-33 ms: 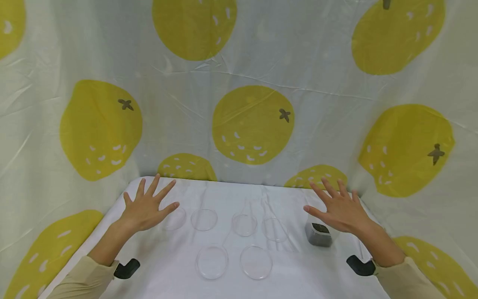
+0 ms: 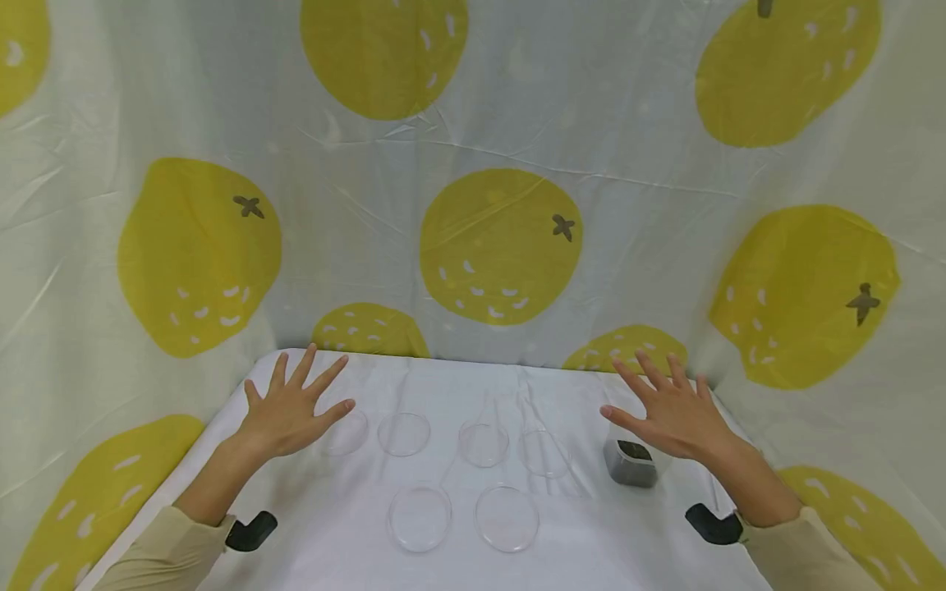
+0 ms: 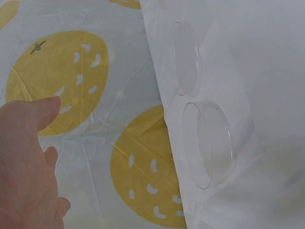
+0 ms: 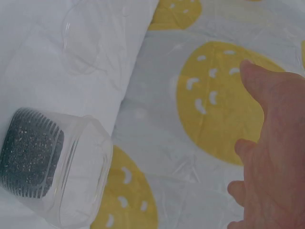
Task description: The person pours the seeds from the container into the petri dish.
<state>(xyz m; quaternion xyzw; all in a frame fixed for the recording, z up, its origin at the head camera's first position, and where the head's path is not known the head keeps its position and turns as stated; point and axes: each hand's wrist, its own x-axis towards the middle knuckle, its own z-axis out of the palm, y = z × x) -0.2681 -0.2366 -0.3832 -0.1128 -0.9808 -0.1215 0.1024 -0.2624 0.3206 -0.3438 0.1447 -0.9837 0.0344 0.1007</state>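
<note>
My left hand [image 2: 284,417] is held in the air with fingers spread, over the left part of the white table, and holds nothing. Closest to it is a clear round petri dish [image 2: 351,435], partly hidden behind the thumb. My right hand [image 2: 678,417], also spread and holding nothing, hovers above a clear plastic tub [image 2: 630,466]. The right wrist view shows this tub [image 4: 33,157] with dark granules at its bottom; it stands apart from the fingers. Several more clear dishes lie on the cloth, among them a front left dish [image 2: 420,519] and a front right dish [image 2: 507,519].
A creased white cloth [image 2: 325,542] covers the table. Behind and at both sides hangs a pale curtain [image 2: 355,205] printed with yellow fruit. Two other dishes, a left one [image 2: 484,446] and a right one [image 2: 544,454], sit close together at the back. Dark wrist mounts [image 2: 251,532] project below both hands.
</note>
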